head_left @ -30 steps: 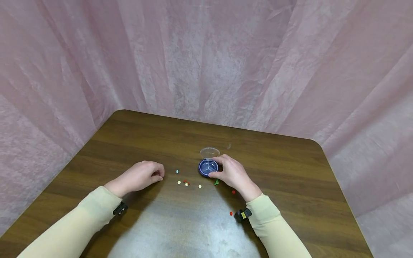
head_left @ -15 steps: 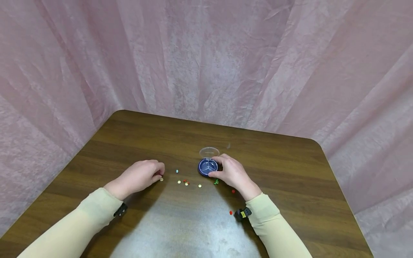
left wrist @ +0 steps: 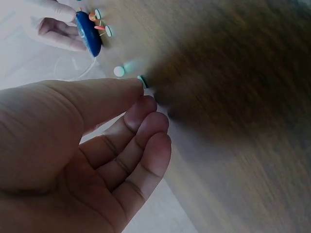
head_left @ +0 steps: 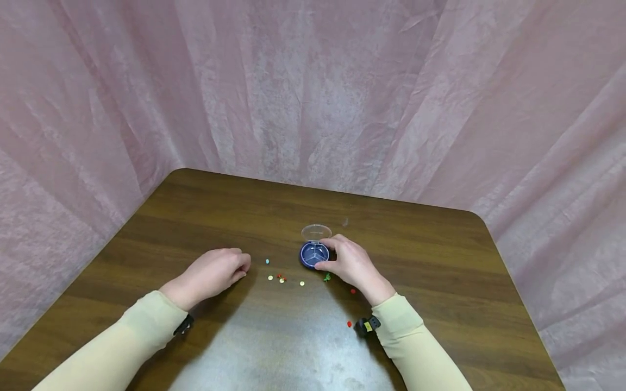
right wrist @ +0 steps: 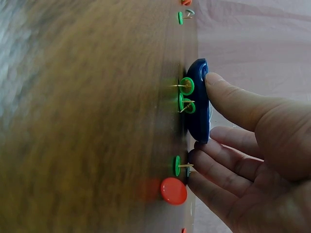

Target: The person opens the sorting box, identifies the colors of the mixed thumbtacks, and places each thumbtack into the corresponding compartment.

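A round blue pill case (head_left: 314, 255) stands on the table with its clear lid (head_left: 316, 232) raised. Dividers split its inside into three compartments, which look empty. My right hand (head_left: 349, 263) grips its right side, thumb at the near rim and fingers toward the hinge. My left hand (head_left: 212, 276), off to the left, pinches a thumbtack (left wrist: 142, 81) at the thumb tip, low over the table; only the tack's edge shows. A blue thumbtack (head_left: 267, 262) lies between the left hand and the case. Green thumbtacks (right wrist: 186, 86) sit close to the case's near side.
Yellow thumbtacks (head_left: 270, 278) and small red ones (head_left: 279, 276) lie loose in front of the case, some with points up. Two more red thumbtacks (head_left: 353, 291) are near the right forearm. Pink curtains (head_left: 313, 98) hang behind the wooden table (head_left: 401, 228).
Half a second ago a thumbtack showed beside my left thumb; now the fingers have closed over it and hide it in the head view. My right hand and the case have stayed put.
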Tool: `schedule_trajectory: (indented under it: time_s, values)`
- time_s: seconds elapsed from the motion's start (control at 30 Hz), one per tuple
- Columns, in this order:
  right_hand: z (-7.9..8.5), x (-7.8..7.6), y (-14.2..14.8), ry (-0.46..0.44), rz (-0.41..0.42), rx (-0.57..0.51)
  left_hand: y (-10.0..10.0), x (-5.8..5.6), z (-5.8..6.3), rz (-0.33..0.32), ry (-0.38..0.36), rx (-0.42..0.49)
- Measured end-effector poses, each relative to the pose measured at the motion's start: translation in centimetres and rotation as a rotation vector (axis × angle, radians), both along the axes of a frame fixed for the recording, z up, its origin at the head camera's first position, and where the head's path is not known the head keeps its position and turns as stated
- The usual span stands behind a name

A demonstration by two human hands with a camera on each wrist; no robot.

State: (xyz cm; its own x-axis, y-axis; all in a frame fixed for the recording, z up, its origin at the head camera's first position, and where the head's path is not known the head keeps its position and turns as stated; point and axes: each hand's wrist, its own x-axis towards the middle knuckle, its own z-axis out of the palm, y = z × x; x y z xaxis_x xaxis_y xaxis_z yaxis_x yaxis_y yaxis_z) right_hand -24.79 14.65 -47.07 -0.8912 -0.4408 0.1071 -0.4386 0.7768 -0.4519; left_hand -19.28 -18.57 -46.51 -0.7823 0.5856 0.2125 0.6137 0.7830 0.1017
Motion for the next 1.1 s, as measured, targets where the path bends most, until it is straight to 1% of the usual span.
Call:
schedule_trajectory:
  time_s: [0.23, 0.4, 0.6, 0.8, 0.97, 1.1]
  values:
    - [-0.1, 0.0, 0.0, -0.001, -0.002, 0.014, 0.3, -0.1, 0.0, 0.020, 0.031, 0.014]
    - [-0.2, 0.0, -0.1, 0.001, -0.003, 0.009, 1.2, -0.4, 0.4, 0.034, 0.051, 0.032]
    - [-0.2, 0.0, -0.2, 0.006, 0.010, 0.015, 3.2, -1.1, 1.0, 0.028, 0.039, 0.023]
    - [-0.2, 0.1, -0.3, 0.013, 0.011, 0.000, 5.8, -2.5, 1.7, 0.016, 0.055, 0.034]
    - [-0.2, 0.2, -0.4, 0.013, 0.013, -0.001, 8.0, -3.5, 1.6, 0.018, 0.063, 0.046]
    - [-0.1, 0.2, -0.4, 0.012, 0.019, -0.012, 9.3, -4.2, 1.4, 0.020, 0.079, 0.045]
